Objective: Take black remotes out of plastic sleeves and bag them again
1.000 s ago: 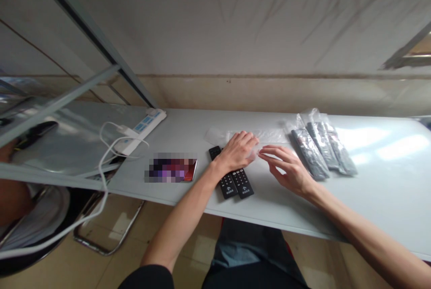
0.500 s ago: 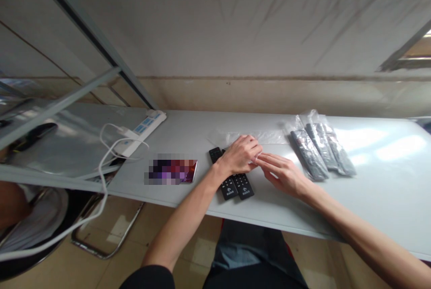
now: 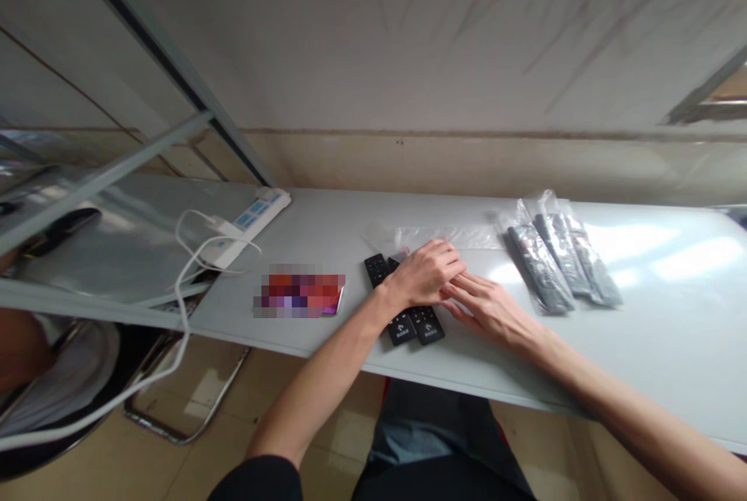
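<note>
Two black remote controls, a left one (image 3: 402, 331) and a right one (image 3: 430, 331), lie side by side on the table, their middles covered by my hands. Over them is my left hand (image 3: 426, 274), its fingers curled closed. My right hand (image 3: 489, 305) meets it from the right, fingers held together and tips against the left fingertips. Whatever is pinched where they meet is hidden from view. Just behind the hands a clear plastic bag (image 3: 475, 237) lies flat. To the right, several remotes in clear plastic sleeves (image 3: 540, 268) are grouped together.
A phone with a blurred screen (image 3: 300, 292) lies left of the remotes. Farther left are a white power strip (image 3: 257, 215) and a white cable (image 3: 185, 295) hanging over the edge. A metal frame (image 3: 201, 116) rises there. Someone sits at the far left (image 3: 52, 384).
My hands have closed in on each other, and the right fingers now lie lower against the left hand. A small reddish-white patch shows beside the left hand. The view has shifted slightly.
</note>
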